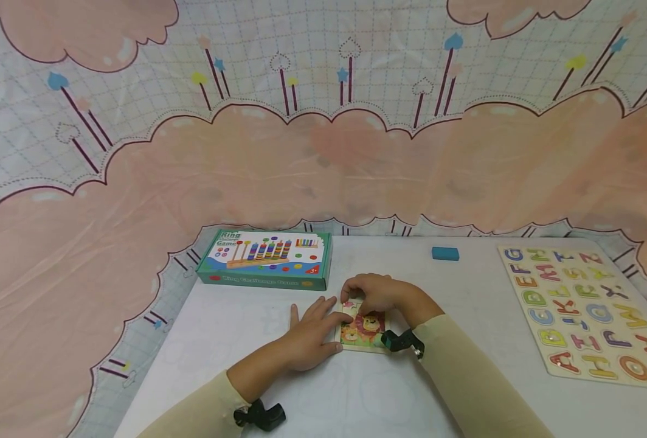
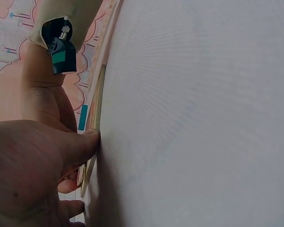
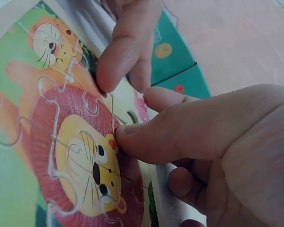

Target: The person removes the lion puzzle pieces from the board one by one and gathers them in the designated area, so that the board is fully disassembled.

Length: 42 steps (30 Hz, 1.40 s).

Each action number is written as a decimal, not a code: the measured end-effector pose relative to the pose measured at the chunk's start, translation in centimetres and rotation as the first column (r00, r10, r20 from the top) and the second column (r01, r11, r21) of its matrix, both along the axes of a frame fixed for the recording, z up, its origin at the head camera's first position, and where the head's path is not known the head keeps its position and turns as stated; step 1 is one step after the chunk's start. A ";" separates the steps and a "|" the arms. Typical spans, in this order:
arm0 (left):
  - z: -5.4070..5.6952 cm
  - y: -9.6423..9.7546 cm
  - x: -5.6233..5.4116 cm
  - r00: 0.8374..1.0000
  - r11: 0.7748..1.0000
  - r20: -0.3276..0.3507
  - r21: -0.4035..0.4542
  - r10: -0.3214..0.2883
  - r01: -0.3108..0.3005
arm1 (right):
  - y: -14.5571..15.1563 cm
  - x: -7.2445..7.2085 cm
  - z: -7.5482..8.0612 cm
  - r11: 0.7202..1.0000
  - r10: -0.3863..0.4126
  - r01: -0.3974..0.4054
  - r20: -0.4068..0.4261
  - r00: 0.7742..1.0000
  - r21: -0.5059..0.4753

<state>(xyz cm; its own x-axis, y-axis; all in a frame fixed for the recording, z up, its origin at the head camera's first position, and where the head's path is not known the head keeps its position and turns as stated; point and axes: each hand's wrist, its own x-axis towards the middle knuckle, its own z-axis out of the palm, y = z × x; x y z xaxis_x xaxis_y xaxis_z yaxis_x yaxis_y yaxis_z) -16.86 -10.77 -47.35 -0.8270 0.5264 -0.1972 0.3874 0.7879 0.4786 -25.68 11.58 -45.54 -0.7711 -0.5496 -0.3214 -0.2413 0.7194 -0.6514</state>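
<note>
Wore a black wrist camera (image 1: 260, 415) over a beige sleeve (image 1: 192, 407), right down at the near side. Planted the left hand (image 1: 308, 339) on the white surface (image 1: 367, 395) with fingers spread wide — thumb against the near left edge of the lion puzzle (image 1: 371, 323), forefinger over its left side. Had that puzzle lying between both hands, with a big red-maned lion and a smaller cub across the joined pieces. Arched the right hand (image 1: 380, 295) over its far side and pinched a pink-flowered corner piece (image 3: 140, 106) between thumb and forefinger, just beside the left forefinger! Could not tell how fully seated.

Spotted the letter board (image 1: 588, 316) off to the right, well apart from both hands, with colourful capitals in rows. Found the green Ring Challenge Game box (image 1: 269, 258) beyond the left hand, near its fingertips, face up. Caught a small blue block (image 1: 445, 253) farther back, right of the box. Finished at the backdrop cloth (image 1: 323, 164) — peach clouds, blue stars, pale grid.
</note>
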 end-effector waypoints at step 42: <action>-0.7 -0.4 0.1 0.999 0.999 -0.034 -0.018 -0.037 0.037 | 0.6 0.4 -0.8 0.970 -0.044 0.057 0.059 0.997 -0.236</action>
